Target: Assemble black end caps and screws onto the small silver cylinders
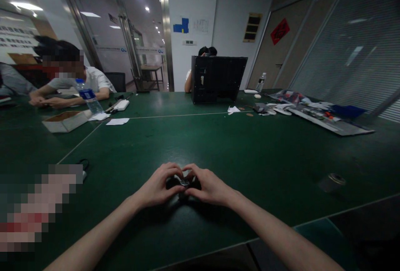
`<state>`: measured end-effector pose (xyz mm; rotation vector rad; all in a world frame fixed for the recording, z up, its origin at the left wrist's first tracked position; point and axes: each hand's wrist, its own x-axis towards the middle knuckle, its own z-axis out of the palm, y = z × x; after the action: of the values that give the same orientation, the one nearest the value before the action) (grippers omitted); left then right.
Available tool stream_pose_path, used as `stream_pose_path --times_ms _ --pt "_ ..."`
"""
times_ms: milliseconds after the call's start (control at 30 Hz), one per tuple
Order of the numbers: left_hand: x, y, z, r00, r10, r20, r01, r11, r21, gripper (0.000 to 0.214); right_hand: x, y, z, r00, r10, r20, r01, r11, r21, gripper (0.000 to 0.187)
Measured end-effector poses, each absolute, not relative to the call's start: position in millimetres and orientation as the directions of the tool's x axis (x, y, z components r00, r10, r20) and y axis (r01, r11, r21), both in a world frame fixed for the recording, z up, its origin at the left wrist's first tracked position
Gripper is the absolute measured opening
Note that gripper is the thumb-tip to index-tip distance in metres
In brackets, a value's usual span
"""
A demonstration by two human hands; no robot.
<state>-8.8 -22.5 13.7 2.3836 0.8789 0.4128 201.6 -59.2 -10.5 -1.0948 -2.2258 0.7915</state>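
Near the front of the green table, my two hands meet around a small round metallic thing that looks like a wristwatch. My left hand grips it from the left, thumb in front and fingers curled behind. From the other side my right hand does the same, its fingertips close to those of the left. A dark part, perhaps the strap, shows below the silvery round face. Much of it is hidden by my fingers.
An open box and a water bottle stand at the left. A black case stands at the back. A dark cylinder is at the right, beyond it a cluttered board. A person sits at the left, another behind the case.
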Motion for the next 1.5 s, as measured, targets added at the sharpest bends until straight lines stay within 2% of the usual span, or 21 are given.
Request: stream_pose_path --times_ms 700,1067,1500 --pt "-7.2 -23.0 10.2 0.761 0.628 0.162 0.439 -0.682 0.584 0.028 199.9 -60.9 -8.6 -0.517 0.807 0.286 0.503 0.557 -0.660 0.056" --pt "-6.3 -25.3 15.7 0.767 0.623 0.154 0.434 -0.679 0.592 0.023 199.5 -59.0 -12.8 -0.492 0.832 0.257 0.542 0.524 -0.657 0.056" --pt "-8.5 -22.3 7.4 0.757 0.632 0.168 0.448 -0.689 0.570 0.024 198.8 -59.0 -13.1 -0.500 0.830 0.248 0.502 0.510 -0.698 0.056"
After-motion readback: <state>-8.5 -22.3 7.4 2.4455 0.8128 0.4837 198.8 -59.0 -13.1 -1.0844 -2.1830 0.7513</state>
